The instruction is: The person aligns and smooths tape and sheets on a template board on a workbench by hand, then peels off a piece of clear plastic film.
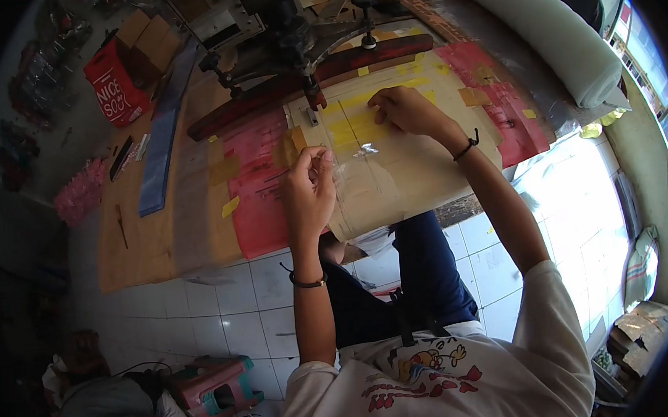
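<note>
My left hand (309, 188) is raised over the near left edge of a tan sheet (416, 169) taped to the worktable. Its thumb and fingers are pinched together; what they hold, if anything, is too small to make out. Farther right, my right hand (411, 112) hovers over yellow tape strips (345, 136) on the same sheet, fingers curled in, their contents hidden. Between both hands lies a small shiny clear scrap (365, 150). Just beyond them stands a dark machine (293, 35) with a red-tipped part (316, 101) pointing down at the sheet.
A curved dark-red bar (244, 107) crosses under the machine. Red sheets (260, 186) flank the tan one. To the left lie a blue strip (163, 146), a thin tool (122, 225) and a red bag (112, 88). A white roll (541, 31) rests at right. Another person (113, 409) is at lower left.
</note>
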A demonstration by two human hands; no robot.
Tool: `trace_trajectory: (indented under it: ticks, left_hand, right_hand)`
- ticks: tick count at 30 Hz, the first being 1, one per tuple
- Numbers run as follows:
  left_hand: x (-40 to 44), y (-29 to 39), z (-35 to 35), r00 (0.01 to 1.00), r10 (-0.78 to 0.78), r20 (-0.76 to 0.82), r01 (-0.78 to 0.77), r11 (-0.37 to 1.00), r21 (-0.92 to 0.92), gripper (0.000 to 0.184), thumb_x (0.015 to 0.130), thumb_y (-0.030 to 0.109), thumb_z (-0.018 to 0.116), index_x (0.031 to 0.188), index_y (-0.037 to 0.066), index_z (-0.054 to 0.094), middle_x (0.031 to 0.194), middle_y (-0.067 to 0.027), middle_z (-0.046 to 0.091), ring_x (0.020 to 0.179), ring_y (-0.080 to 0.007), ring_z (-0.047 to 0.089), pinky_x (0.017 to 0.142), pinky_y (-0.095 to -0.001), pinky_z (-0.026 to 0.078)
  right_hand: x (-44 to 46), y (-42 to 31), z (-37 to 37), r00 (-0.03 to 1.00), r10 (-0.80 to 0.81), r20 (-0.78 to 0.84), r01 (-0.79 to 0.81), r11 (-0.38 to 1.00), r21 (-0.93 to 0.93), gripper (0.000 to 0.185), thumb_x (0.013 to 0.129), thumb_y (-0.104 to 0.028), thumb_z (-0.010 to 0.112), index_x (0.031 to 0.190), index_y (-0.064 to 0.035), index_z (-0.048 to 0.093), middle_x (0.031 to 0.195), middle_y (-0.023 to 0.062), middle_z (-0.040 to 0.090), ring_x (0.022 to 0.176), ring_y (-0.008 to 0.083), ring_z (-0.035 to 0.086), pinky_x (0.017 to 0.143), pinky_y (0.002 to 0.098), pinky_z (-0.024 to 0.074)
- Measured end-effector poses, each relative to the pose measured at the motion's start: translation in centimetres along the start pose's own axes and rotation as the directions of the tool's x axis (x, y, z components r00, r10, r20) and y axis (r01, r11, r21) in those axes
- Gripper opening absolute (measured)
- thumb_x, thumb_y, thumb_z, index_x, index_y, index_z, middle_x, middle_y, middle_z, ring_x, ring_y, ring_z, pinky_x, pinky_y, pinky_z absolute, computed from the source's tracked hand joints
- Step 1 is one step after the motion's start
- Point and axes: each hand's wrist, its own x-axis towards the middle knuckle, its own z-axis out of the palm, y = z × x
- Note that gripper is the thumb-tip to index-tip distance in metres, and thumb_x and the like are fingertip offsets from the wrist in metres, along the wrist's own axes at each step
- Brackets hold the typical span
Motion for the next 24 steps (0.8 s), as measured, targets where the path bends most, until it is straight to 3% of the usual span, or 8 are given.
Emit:
trace_trajectory:
  ticks: [3,4,7,8,11,15,21,24]
  left_hand:
    - [0.1,0.9,-0.9,0.988,-0.111,0.109,0.115,0.993,-0.029,0.027,0.105,0.025,0.060,0.094,0.002,0.068,0.064,-0.0038,0.063,0.052,-0.0089,0.052,0.051,-0.0271,0.040]
    - [-0.1,1.0,-1.0,0.985,-0.127,0.118,0.134,0.989,-0.055,0.028,0.106,0.025,0.059,0.094,0.001,0.069,0.064,-0.0015,0.060,0.055,-0.0070,0.050,0.053,-0.0258,0.038]
    - [0.0,0.6,-1.0,0.981,-0.146,0.126,0.161,0.979,-0.125,0.031,0.108,0.025,0.056,0.095,0.001,0.069,0.066,0.0031,0.054,0.061,-0.0030,0.046,0.057,-0.0227,0.035]
    - [-0.1,0.5,-1.0,0.981,-0.145,0.127,0.163,0.976,-0.143,0.030,0.108,0.025,0.056,0.095,0.001,0.069,0.066,0.0032,0.054,0.062,-0.0030,0.047,0.058,-0.0224,0.036]
    - [-0.1,-0.5,-0.8,0.988,-0.101,0.113,0.119,0.978,-0.173,0.029,0.107,0.024,0.058,0.093,0.001,0.069,0.065,0.0022,0.054,0.061,-0.0036,0.049,0.057,-0.0234,0.037]
    - [-0.2,-0.4,-0.7,0.990,-0.100,0.099,0.117,0.975,-0.187,0.027,0.105,0.022,0.060,0.090,0.001,0.068,0.060,0.0001,0.054,0.055,-0.0053,0.048,0.053,-0.0262,0.038]
    - [-0.2,0.0,-1.0,0.977,-0.160,0.143,0.188,0.958,-0.216,0.029,0.107,0.024,0.057,0.094,0.000,0.068,0.067,0.0043,0.050,0.064,-0.0030,0.043,0.058,-0.0226,0.032]
    - [-0.2,-0.3,-0.8,0.983,-0.143,0.111,0.165,0.960,-0.224,0.028,0.106,0.022,0.060,0.090,0.000,0.066,0.062,0.0028,0.049,0.058,-0.0032,0.043,0.054,-0.0243,0.033]
  right_hand:
    - [1.6,-2.3,-1.3,0.976,0.159,0.146,-0.173,0.981,0.087,0.034,0.105,-0.015,0.045,0.127,0.0057,0.061,0.105,0.0135,0.076,0.073,0.0221,0.076,0.068,0.0303,0.0619]
    - [1.8,-3.0,-1.4,0.977,0.151,0.152,-0.177,0.969,0.174,0.041,0.103,-0.011,0.043,0.138,0.0099,0.048,0.121,0.0216,0.070,0.086,0.0272,0.077,0.078,0.0347,0.0649]
    - [5.1,-1.7,1.0,0.992,0.105,-0.074,-0.052,0.854,0.517,0.046,0.103,-0.006,0.038,0.145,0.0116,0.036,0.131,0.0284,0.063,0.100,0.0323,0.074,0.087,0.0384,0.0644]
    - [5.2,-1.7,1.1,0.992,0.109,-0.067,-0.044,0.778,0.626,0.052,0.098,0.004,0.037,0.149,0.0125,0.027,0.142,0.0337,0.051,0.117,0.0391,0.067,0.094,0.0403,0.0631]
    - [7.1,-0.2,3.7,0.967,0.160,-0.196,0.093,0.496,0.863,0.051,0.098,0.004,0.036,0.148,0.0127,0.029,0.144,0.0341,0.046,0.124,0.0373,0.062,0.101,0.0403,0.0596]
    - [6.6,-0.7,4.0,0.959,0.192,-0.208,0.139,0.322,0.936,0.045,0.103,0.004,0.037,0.145,0.0182,0.029,0.145,0.0326,0.044,0.123,0.0360,0.062,0.106,0.0402,0.0566]
    - [6.4,-0.6,4.3,0.957,0.176,-0.231,0.152,0.374,0.915,0.042,0.103,0.004,0.038,0.140,0.0237,0.031,0.141,0.0348,0.048,0.122,0.0372,0.063,0.106,0.0400,0.0573]
    - [5.4,-0.2,3.6,0.988,0.094,-0.124,0.072,0.432,0.899,0.044,0.104,0.004,0.037,0.141,0.0250,0.029,0.138,0.0359,0.052,0.119,0.0396,0.065,0.103,0.0404,0.0595]
